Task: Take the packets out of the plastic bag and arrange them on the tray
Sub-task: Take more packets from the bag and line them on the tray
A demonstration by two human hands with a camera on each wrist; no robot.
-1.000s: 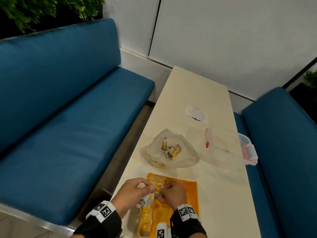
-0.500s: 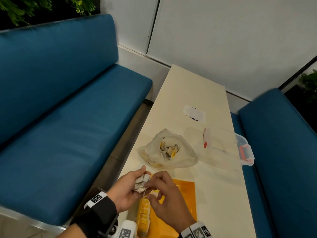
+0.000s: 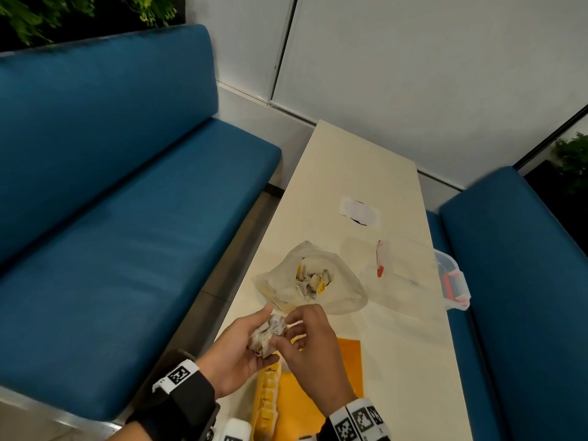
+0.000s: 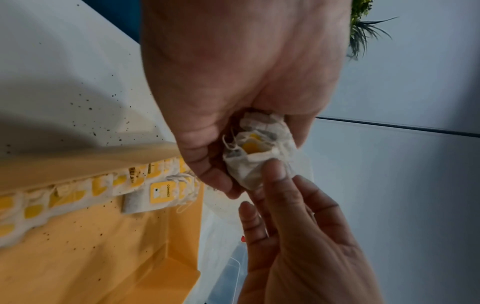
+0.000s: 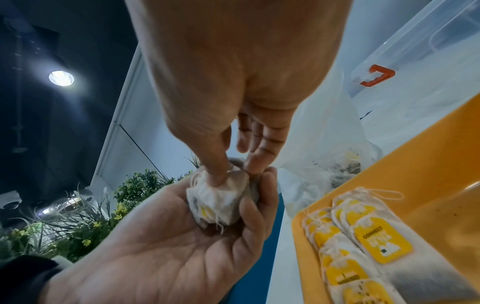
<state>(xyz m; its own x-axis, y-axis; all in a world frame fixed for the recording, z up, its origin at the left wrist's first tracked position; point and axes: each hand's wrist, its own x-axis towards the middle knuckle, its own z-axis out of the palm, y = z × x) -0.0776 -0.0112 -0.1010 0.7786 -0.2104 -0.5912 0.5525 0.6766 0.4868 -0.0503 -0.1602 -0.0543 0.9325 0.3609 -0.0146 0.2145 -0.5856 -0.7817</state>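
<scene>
While a row of yellow-tagged packets [image 5: 363, 242] already lines the left edge of the orange tray [image 3: 345, 367], the job stands partway done. More packets remain heaped inside the open plastic bag [image 3: 310, 280], which lies on the desk [image 3: 359, 173] just beyond the tray's far edge.

Above the tray's far left corner, the person's left hand [image 3: 241, 345] cups a crumpled clump of packets [image 3: 269, 332], its fingers curled up around the bundle so that it is gripped in the palm. The right hand [image 3: 313, 342] works at the top of that clump: the right wrist view shows its thumb and forefinger pressed together onto the paper, pinching at one packet, with the other fingers [image 5: 246, 135] loosely spread behind. Strings trail from the bundle, so the packets look tangled and probably need teasing apart before any can be laid down.

Most of the tray beside the finished row is bare orange, leaving room for several more rows. What is left, by this reading, is to separate the held clump, set those packets beside the row, then go back to the bag for the rest. A clear lidded box [image 3: 413, 275] with red clips sits to the right of the bag, beyond the tray's far right corner.
</scene>
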